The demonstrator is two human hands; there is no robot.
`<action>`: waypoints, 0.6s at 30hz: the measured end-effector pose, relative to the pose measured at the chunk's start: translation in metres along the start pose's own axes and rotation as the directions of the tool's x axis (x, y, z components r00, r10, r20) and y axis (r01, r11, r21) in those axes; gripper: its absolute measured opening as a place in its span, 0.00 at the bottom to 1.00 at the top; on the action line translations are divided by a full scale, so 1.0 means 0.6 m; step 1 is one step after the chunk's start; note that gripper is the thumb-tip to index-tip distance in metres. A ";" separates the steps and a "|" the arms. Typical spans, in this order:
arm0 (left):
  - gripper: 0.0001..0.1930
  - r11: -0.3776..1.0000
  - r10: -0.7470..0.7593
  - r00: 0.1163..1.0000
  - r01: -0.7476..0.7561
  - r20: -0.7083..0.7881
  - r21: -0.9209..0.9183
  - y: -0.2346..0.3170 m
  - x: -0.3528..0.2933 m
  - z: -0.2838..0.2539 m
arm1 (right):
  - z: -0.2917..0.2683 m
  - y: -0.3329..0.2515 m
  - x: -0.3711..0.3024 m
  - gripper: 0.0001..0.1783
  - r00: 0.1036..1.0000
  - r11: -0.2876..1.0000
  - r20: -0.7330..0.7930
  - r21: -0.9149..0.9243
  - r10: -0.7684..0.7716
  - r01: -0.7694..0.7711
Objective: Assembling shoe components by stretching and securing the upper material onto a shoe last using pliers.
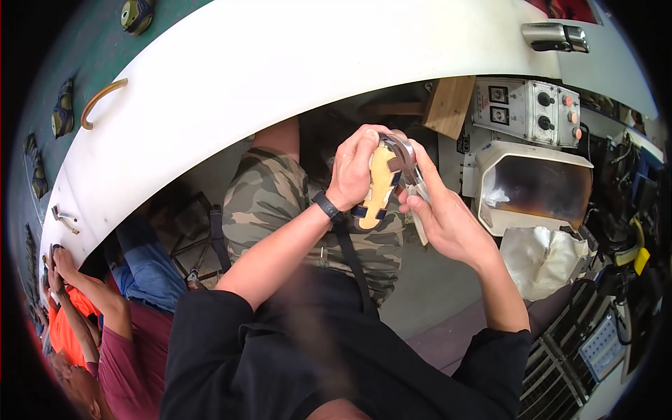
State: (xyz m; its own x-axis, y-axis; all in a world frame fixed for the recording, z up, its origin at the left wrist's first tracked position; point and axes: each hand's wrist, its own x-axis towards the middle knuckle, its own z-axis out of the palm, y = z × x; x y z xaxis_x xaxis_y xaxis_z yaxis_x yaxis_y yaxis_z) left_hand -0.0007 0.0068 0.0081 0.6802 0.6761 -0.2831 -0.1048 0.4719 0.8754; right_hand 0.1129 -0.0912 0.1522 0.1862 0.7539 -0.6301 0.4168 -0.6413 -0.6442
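Note:
My left hand [352,168], a dark watch on its wrist, is wrapped round a small shoe [381,185] held sole side up above my lap. The shoe's underside is tan, with dark strips folded over its edges and a brown patch near the middle. My right hand [451,220] is closed on metal pliers [418,187] pressed along the shoe's right side. One pale handle points down below my fingers. The exact grip of the pliers' jaws is partly hidden by the hands.
A white curved table [280,63] spans ahead, with an amber curved strip [103,103] and a silver tool [555,37] on it. Shoes [63,108] lie on the green surface [77,45] beyond. At right stand a control box [525,108] and a cream heater-like box [535,185]. Co-workers [133,357] sit at left.

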 end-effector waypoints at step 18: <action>0.21 0.994 0.043 0.999 -0.044 0.012 0.095 -0.004 0.004 0.005 | -0.056 -0.042 -0.012 0.44 0.945 0.971 0.247 -0.155 0.214 -0.180</action>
State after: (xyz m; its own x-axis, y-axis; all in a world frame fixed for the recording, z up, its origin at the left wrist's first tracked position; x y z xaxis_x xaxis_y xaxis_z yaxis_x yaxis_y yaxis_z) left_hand 0.0031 0.0055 0.0064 0.6840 0.6889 -0.2400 -0.0653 0.3855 0.9204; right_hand 0.1309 -0.0757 0.1879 0.0455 0.5399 -0.8405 0.5092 -0.7364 -0.4455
